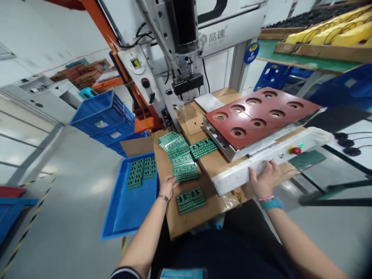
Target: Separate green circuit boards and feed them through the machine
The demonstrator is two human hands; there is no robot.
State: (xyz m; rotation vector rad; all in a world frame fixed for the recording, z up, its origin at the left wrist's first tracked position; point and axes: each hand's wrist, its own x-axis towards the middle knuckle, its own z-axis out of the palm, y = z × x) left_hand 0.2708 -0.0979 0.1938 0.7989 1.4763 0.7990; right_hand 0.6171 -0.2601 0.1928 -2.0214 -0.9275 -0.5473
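Observation:
My left hand [167,185] reaches to the near end of a fanned pile of green circuit boards [179,155] on the cardboard-covered bench [188,217]; its fingers curl onto the closest board's edge. One more green board [191,200] lies alone just right of that hand. My right hand [266,179] rests with fingers spread on the white control panel [261,162] of the machine, close to a small silver button [281,155]. Behind the panel sits a red fixture plate [261,114] with several round holes.
A blue tray [128,201] left of the bench holds a few green boards [142,171]. Blue crates [101,114] stand behind it. The machine head [186,83] hangs over the bench's back. A red knob [295,150] and green light are on the panel. Yellow bins [334,35] fill a shelf at upper right.

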